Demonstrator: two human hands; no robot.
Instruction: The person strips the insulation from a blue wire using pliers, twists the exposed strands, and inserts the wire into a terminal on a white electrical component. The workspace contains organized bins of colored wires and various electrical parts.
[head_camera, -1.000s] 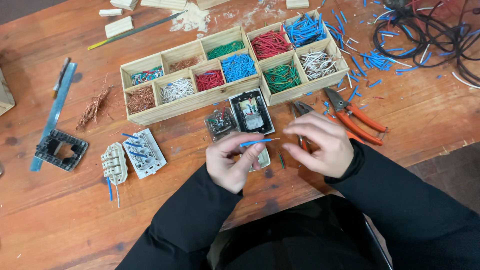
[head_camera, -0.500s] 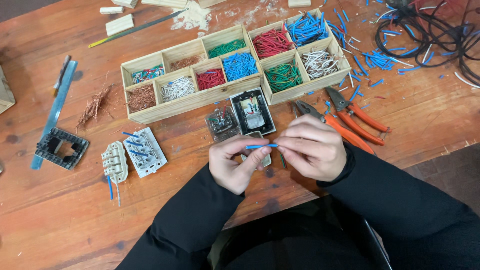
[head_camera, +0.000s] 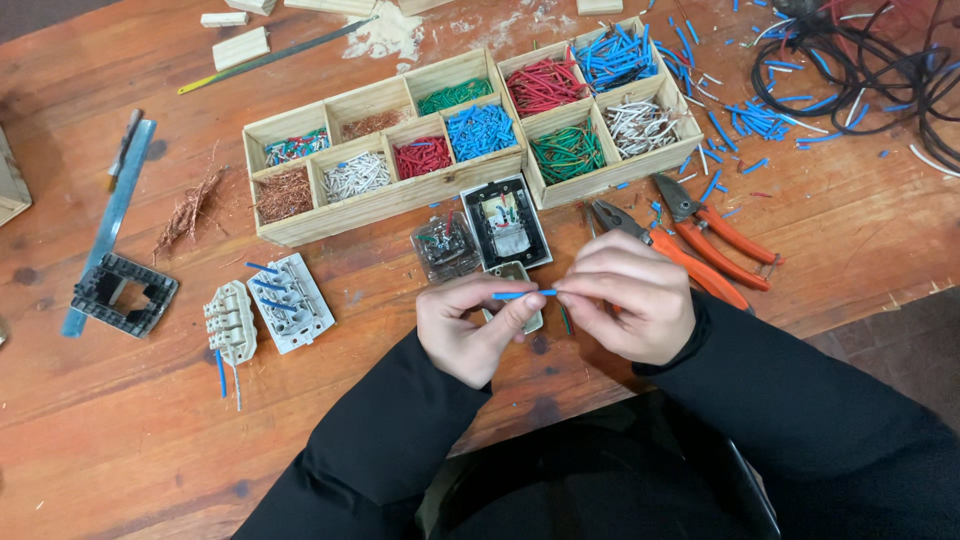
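My left hand (head_camera: 468, 328) and my right hand (head_camera: 628, 296) meet at the near edge of a wooden table and pinch the two ends of a short blue wire piece (head_camera: 523, 295), which lies level between them. Under the wire, a small beige switch part (head_camera: 520, 290) rests against my left fingers. Just beyond sit a black-framed switch module (head_camera: 505, 222) and a clear plastic part (head_camera: 445, 246).
A wooden divided tray (head_camera: 460, 130) holds sorted red, blue, green, white and copper wire bits. Orange-handled pliers (head_camera: 712, 238) lie to the right. White terminal blocks (head_camera: 270, 305), a black frame (head_camera: 123, 293) and a metal ruler (head_camera: 110, 215) lie left. Black cables (head_camera: 860, 60) coil at far right.
Both hands have risen slightly and come closer together. The blue wire piece now lies level between the fingertips, over the beige part.
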